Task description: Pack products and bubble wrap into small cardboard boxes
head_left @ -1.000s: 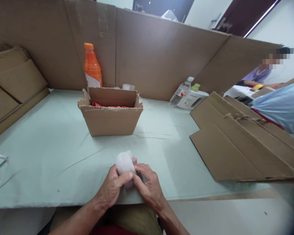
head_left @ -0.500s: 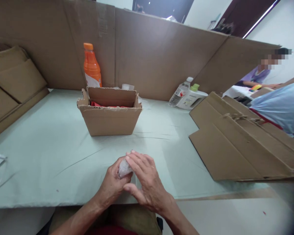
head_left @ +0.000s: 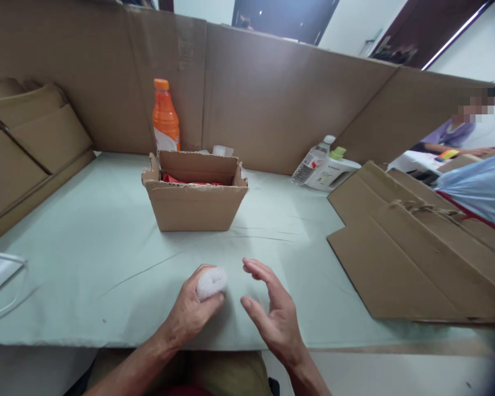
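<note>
A whitish roll of what looks like bubble wrap [head_left: 212, 284] stands in the grip of my left hand [head_left: 192, 305], its round end facing up. Whether anything is wrapped inside it is hidden. To its right, my right hand [head_left: 278, 313] is apart from the roll, thumb and fingers spread with nothing between them. Beyond both hands an open cardboard box [head_left: 196, 208] sits on the table, and some red material [head_left: 181, 180] shows inside it.
An orange bottle [head_left: 165, 121] stands behind the box. A clear bottle [head_left: 313, 162] and a white jug [head_left: 334, 171] are at the back right. Folded cardboard [head_left: 416, 264] lies right, more cardboard [head_left: 49, 135] left. A white device with a cable [head_left: 0, 272] is at the left edge. Another person [head_left: 454, 135] sits beyond.
My right hand has come off the roll and moved right, its fingers opening. The roll's end now shows fully in my left hand. The view has shifted slightly.
</note>
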`<state>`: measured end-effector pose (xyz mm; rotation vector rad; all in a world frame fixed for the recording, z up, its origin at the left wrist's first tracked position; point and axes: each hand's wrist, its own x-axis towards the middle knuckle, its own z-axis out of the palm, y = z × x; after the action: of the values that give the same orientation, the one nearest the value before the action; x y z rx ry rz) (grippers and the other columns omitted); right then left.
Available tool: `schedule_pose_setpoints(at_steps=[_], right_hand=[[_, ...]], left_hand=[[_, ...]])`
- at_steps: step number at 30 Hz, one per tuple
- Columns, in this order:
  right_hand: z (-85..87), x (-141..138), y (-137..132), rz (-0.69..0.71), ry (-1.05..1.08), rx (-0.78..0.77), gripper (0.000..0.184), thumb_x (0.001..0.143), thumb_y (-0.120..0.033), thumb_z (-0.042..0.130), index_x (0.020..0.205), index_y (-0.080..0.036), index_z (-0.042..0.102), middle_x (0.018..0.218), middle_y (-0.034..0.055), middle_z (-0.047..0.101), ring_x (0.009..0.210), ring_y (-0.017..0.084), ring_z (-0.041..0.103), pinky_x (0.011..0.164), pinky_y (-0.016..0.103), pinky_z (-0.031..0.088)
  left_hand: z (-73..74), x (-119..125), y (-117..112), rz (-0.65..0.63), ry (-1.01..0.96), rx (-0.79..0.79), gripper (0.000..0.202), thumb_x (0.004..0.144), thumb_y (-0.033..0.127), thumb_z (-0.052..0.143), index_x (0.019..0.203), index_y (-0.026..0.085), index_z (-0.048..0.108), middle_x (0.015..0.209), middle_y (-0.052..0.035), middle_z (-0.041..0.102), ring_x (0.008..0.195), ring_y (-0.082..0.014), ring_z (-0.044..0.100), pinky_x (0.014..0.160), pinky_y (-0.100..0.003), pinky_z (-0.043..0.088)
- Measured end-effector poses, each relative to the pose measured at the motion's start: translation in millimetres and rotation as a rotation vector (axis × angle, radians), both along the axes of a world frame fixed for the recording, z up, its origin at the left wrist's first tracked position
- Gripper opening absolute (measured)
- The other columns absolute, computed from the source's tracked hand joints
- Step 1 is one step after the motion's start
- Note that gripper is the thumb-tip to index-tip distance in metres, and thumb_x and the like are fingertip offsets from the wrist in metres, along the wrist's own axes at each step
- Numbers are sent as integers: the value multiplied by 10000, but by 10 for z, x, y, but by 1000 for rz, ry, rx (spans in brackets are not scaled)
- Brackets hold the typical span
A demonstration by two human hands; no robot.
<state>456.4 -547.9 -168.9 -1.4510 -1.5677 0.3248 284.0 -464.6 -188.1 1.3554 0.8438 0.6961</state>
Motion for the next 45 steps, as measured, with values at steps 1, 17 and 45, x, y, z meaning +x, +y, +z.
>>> schedule_pose_setpoints(at_steps=[1,17,45], right_hand=[[-17,0,3,31,18,-45,537,924,-261,628,1434,-293,461,1393,88,580,1248,240,572,1038,394,481],[-252,-226,175,132,93,-90,208,859,-183,582,1048,-221,659,983,37,734,862,179,682,783,251,531],[1185,512,863,-314,-209,297,232,863,-376,725,1050,-239,744,968,44,768,837,212,715,793,318,582]], left_hand=[[2,-14,10,-19,-52,-21,455,761,288,674,1198,178,605,1043,-54,683,866,-191,622,730,-276,489],[-52,-14,19,-191,-238,-166,701,810,531,711,1391,205,492,1029,-68,661,860,-195,620,731,-284,493],[389,-350,1185,603,312,1494,271,861,5,577,1032,194,668,967,-60,722,989,-214,656,1124,-564,322]])
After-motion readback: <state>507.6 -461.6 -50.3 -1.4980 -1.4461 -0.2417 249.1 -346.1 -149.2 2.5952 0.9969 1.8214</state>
